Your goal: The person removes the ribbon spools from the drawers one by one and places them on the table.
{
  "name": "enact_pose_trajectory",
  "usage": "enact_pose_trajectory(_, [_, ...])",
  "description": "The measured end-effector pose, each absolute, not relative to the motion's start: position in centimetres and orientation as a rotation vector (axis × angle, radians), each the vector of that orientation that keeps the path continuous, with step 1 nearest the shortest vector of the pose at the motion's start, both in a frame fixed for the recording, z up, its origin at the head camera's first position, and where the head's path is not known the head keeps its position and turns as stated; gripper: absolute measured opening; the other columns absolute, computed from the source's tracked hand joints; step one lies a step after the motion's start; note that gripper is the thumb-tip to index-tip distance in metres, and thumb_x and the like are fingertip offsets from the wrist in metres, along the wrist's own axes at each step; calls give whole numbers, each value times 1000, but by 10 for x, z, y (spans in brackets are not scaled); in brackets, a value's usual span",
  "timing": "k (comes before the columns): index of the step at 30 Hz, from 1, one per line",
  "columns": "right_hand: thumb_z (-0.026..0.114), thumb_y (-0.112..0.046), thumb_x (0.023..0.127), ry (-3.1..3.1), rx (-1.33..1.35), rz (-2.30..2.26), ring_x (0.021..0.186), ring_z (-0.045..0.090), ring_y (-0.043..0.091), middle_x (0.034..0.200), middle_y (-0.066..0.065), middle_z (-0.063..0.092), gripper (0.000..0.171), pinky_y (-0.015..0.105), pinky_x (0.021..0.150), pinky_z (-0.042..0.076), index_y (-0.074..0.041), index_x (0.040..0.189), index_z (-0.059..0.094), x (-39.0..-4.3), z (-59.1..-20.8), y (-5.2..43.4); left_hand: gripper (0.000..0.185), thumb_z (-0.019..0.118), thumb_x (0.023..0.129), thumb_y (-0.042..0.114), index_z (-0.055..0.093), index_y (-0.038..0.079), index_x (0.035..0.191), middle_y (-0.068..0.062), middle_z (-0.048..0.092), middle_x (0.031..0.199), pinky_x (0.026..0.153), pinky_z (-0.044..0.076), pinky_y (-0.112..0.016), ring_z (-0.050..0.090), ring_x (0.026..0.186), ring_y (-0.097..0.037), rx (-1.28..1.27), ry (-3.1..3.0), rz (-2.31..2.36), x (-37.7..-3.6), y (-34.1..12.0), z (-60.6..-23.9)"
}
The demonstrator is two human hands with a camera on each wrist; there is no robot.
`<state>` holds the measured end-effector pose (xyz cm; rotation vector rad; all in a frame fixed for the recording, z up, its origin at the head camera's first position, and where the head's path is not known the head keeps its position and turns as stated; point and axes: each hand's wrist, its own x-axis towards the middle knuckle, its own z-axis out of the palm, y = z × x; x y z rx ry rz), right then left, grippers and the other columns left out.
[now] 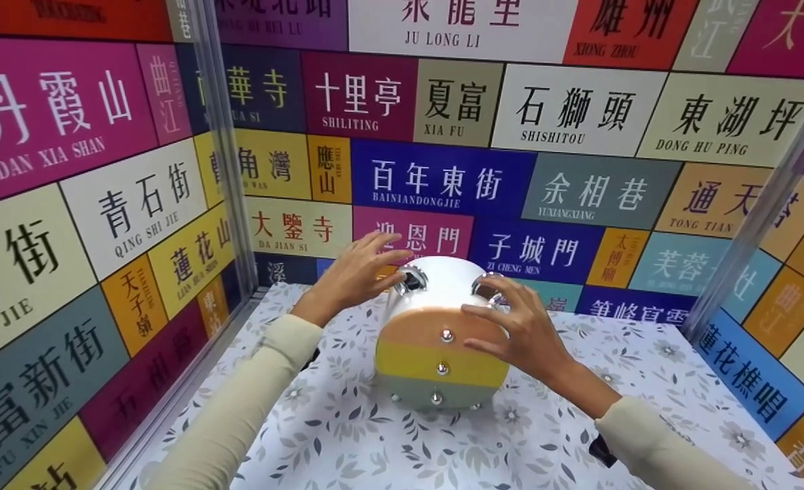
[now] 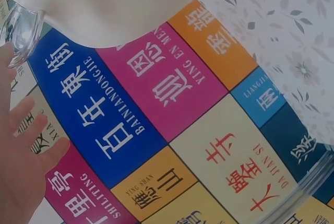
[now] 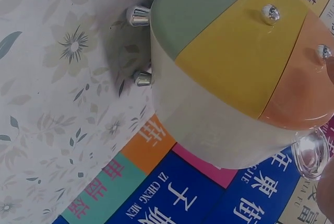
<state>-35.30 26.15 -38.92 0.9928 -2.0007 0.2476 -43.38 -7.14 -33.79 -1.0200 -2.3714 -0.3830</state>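
Your left hand [image 1: 356,273] and right hand [image 1: 531,333], fingers [image 1: 383,258] spread, flank the glossy drawer box [image 1: 436,352], presumably rigid, light and slippery, best held low by both sides

long pale cream sleeves [image 1: 222,408], plain snug cuffs [image 1: 296,333], small black pieces [image 1: 602,448] showing beneath the wrist ends

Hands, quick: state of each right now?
Left hand: open, beside one silver loop; contact unclear.
Right hand: open, beside the other silver loop; contact unclear.
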Motion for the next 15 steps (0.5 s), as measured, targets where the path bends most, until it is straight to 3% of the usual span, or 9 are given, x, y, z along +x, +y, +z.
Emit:
enact_pose_trajectory(7, [93, -49, 73, -1974, 1009, 230, 137, 50, 43, 150, 14, 53, 60, 62, 105, 41, -31, 128, 75, -354, -392, 251, 42, 66, 102, 42, 65, 30, 143, -6, 46, 160, 121, 31, -56, 37, 150, -32, -1032, -2364, -378, -434, -71, -337])
enact_pose_trajectory(15, [98, -43, 69, -1935, 1057, 222, 138, 49, 35, 150, 14, 54, 59, 64, 106, 40, -32, 124, 77, -357, -399, 240, 40, 66, 103, 41, 66, 28, 141, -6, 48, 158, 121, 33, -53, 40, 149, -31, -1054, -2361, -361, -435, -65, -336])
